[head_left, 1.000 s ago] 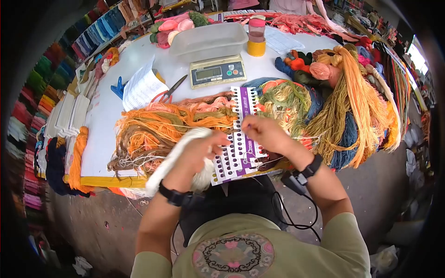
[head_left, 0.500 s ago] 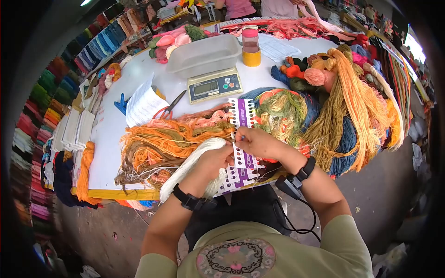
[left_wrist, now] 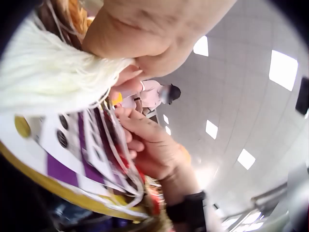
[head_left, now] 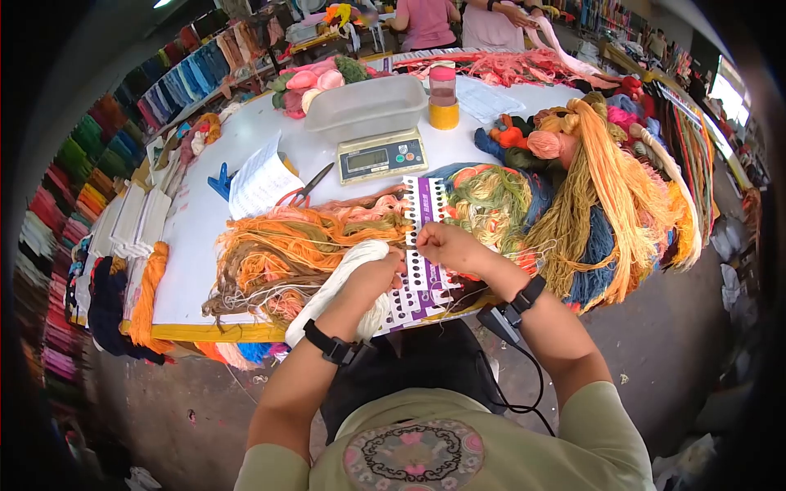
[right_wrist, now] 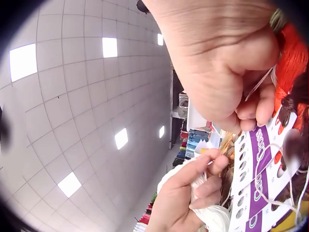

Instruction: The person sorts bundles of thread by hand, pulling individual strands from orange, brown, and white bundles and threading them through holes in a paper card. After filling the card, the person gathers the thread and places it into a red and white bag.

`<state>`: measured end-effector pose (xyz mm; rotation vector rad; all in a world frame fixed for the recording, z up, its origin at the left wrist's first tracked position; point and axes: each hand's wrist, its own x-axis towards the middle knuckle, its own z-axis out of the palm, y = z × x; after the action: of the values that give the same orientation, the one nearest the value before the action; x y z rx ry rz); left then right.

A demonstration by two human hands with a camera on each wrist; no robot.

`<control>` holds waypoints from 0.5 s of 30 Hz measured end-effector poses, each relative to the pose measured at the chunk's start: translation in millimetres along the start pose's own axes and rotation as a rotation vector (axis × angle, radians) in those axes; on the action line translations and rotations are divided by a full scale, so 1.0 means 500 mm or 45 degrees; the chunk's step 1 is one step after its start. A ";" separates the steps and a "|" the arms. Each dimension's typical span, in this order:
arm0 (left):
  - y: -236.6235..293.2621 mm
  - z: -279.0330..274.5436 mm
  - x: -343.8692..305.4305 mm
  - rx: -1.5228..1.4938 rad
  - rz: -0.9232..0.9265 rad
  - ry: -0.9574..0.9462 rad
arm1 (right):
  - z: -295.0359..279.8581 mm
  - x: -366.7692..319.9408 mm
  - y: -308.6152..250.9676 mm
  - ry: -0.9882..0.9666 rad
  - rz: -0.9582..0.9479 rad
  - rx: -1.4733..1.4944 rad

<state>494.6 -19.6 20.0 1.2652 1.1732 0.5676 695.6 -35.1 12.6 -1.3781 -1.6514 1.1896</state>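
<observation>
My left hand (head_left: 378, 277) grips a thick white thread skein (head_left: 334, 293) at the table's front edge, fingers curled round it. Just right of it, my right hand (head_left: 453, 248) pinches a thin white thread (left_wrist: 112, 140) over a white and purple card (head_left: 422, 204) with punched holes along its edges. More such cards (right_wrist: 260, 186) lie overlapped beneath it. In the right wrist view, white strands run past the curled right fingers (right_wrist: 264, 104). The right fingertips are partly hidden behind the hand there.
Orange and brown thread bundles (head_left: 278, 245) lie left of the cards; green and blue ones (head_left: 491, 196) lie right. Beyond stand a scale (head_left: 381, 157), a plastic tub (head_left: 368, 110) and a pink-lidded jar (head_left: 443, 90). Scissors (head_left: 307, 186) lie by a paper sheet (head_left: 260, 180). Other people (head_left: 426, 23) stand behind.
My left hand has come right toward the cards with the white skein. My right hand has shifted a little left over the card, bringing both hands closer together. The head view has tilted up.
</observation>
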 end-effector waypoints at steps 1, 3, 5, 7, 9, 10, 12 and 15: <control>-0.006 0.006 0.008 -0.128 -0.037 -0.027 | 0.003 0.001 0.003 0.017 -0.007 0.007; -0.001 0.010 0.014 -0.248 -0.127 -0.062 | 0.010 0.008 0.008 0.061 -0.008 0.011; 0.003 0.014 0.010 -0.295 -0.118 -0.076 | 0.011 0.011 0.008 0.067 -0.015 0.015; 0.004 0.017 0.015 -0.337 -0.108 -0.096 | 0.009 0.011 0.001 0.065 0.016 0.083; -0.011 0.011 0.036 -0.343 -0.118 -0.170 | 0.013 0.016 0.008 0.077 0.010 0.052; -0.013 0.012 0.039 -0.336 -0.103 -0.194 | 0.011 0.017 0.013 0.078 0.008 0.019; -0.009 0.014 0.033 -0.194 -0.054 -0.108 | 0.014 0.018 0.015 0.121 -0.148 -0.101; -0.002 -0.014 -0.011 -0.290 0.139 -0.049 | 0.001 0.001 0.002 0.033 0.098 0.139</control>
<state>486.0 -21.6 22.1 1.1437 0.9811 0.7332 695.7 -34.7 11.5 -1.3937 -1.5047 1.2811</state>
